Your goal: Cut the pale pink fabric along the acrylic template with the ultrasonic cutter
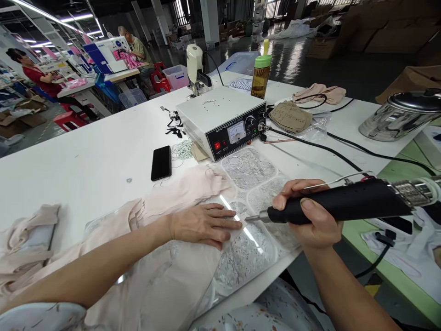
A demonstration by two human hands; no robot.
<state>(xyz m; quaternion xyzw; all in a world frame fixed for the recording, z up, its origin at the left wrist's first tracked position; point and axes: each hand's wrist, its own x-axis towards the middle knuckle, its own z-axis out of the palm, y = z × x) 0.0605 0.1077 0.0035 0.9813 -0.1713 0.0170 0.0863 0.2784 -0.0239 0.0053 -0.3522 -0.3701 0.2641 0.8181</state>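
A black ultrasonic handpiece [339,204] is being grasped in the right hand [319,232]; its long axis is being kept nearly crosswise, and its slim metal tip [259,216] is being pointed leftward; the pale pink fabric [193,273] is lying left of that tip, on a grey-patterned sheet [243,264], and is being pressed flat by the nearer left hand [205,224], palm down and unclenched, its fingers being aimed towards the tip; whether tip and fabric are touching cannot be told.
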